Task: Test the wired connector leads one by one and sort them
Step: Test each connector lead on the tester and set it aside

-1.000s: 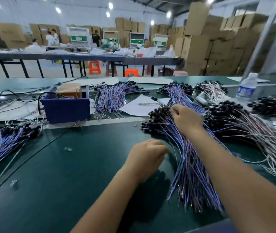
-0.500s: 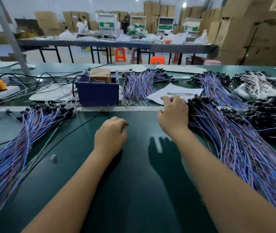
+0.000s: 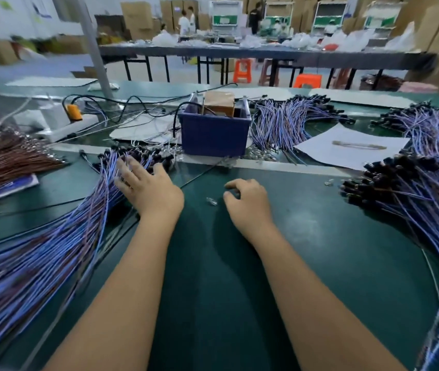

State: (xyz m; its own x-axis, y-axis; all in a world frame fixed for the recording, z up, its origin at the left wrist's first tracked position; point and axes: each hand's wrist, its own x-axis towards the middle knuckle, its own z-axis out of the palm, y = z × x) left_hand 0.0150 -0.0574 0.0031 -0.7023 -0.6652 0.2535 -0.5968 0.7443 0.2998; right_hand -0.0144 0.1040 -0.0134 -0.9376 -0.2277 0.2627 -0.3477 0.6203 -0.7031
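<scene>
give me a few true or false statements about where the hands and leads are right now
1. The left hand lies with spread fingers on the left bundle of purple leads. True.
2. The right hand grips a lead. False: its fingers are loosely curled over the bare green mat and hold nothing.
3. The blue bin stands beyond the two hands. True.
4. A water bottle stands beside the blue bin. False: no bottle shows.
5. A small clear piece lies on the mat between the hands. True.

open green mat (image 3: 306, 250) between lead piles, blue bin (image 3: 214, 133) blocking behind
</scene>
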